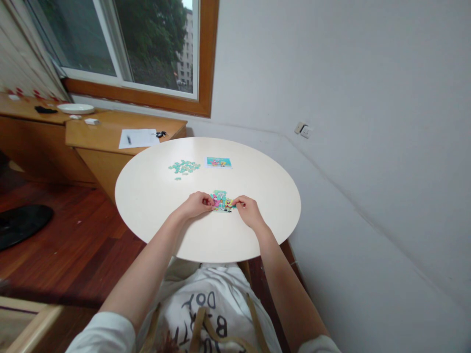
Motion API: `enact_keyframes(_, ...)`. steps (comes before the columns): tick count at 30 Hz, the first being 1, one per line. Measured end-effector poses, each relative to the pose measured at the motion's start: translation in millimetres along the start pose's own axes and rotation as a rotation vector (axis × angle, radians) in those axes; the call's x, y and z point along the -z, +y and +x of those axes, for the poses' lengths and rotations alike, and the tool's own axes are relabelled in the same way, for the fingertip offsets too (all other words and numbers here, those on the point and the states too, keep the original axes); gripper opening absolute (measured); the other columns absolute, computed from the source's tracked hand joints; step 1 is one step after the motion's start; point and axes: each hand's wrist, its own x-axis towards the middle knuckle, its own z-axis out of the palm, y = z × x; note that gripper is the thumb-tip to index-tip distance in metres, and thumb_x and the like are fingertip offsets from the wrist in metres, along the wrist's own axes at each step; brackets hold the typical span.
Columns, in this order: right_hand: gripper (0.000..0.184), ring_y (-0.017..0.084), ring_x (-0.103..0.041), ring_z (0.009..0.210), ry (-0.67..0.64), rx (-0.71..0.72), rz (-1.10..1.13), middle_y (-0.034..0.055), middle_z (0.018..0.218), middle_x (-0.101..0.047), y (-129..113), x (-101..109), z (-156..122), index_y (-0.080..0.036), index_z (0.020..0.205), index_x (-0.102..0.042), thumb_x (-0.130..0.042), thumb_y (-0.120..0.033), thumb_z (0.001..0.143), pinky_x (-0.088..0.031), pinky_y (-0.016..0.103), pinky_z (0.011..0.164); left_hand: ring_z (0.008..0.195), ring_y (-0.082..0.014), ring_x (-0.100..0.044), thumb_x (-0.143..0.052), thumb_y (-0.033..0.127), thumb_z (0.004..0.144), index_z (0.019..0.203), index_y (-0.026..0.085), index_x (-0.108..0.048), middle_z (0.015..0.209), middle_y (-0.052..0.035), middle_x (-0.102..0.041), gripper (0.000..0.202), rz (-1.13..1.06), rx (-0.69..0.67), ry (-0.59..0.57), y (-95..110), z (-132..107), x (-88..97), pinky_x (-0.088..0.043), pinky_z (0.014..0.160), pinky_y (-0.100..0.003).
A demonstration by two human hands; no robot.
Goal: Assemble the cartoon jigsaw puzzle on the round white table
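Note:
A joined section of a jigsaw puzzle [221, 201] lies flat on the white oval table, showing a pink figure on its left and a yellow one on its right. My left hand [196, 204] is at its left edge, thumb and fingers pinched together there. At the right edge my right hand [250, 211] pinches too; its fingertips hide any single piece between them. Loose puzzle pieces [185, 167] form a heap farther back to the left, with one piece [178, 179] just in front. A printed picture card [218, 162] with similar figures rests behind the joined section.
The oval table [147, 206] stands close to a white wall with a socket [305, 131]. Behind it on the left, a wooden cabinet holds a paper sheet [137, 138], dark keys [161, 134] and a white plate [76, 109]. A window is above.

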Motion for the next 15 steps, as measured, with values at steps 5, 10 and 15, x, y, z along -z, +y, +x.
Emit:
enact_keyframes(5, 0.024, 0.015, -0.057, 0.072, -0.003, 0.008, -0.002, 0.0014, 0.076, -0.064, 0.1, 0.5, 0.8, -0.020, 0.065, -0.062, -0.041, -0.011, 0.070, -0.043, 0.028, 0.069, 0.059, -0.0131, -0.053, -0.062, 0.030, 0.063, 0.068, 0.015, -0.068, 0.063, -0.0020, -0.064, 0.017, 0.057, -0.011, -0.011, -2.1, 1.3, -1.4, -0.040, 0.056, -0.022)
enact_keyframes(10, 0.024, 0.014, -0.057, 0.072, -0.001, 0.009, -0.009, 0.0012, 0.076, -0.064, 1.6, 0.3, 0.6, -0.020, 0.065, -0.063, -0.041, -0.012, 0.071, -0.042, 0.027, 0.067, 0.059, -0.0125, -0.051, -0.061, 0.029, 0.064, 0.068, 0.015, -0.068, 0.063, -0.0016, -0.063, 0.015, 0.085, -0.026, -0.008, -1.6, 1.7, -2.9, -0.037, 0.056, -0.022)
enact_keyframes(15, 0.024, 0.014, -0.057, 0.072, -0.001, 0.011, -0.002, 0.0010, 0.075, -0.063, 0.6, 0.4, 0.4, -0.020, 0.065, -0.062, -0.041, -0.012, 0.071, -0.043, 0.027, 0.068, 0.057, -0.0111, -0.047, -0.061, 0.026, 0.065, 0.070, 0.015, -0.068, 0.063, -0.0008, -0.062, 0.015, 0.099, -0.032, 0.000, 4.6, 0.1, -1.5, -0.034, 0.054, -0.022)
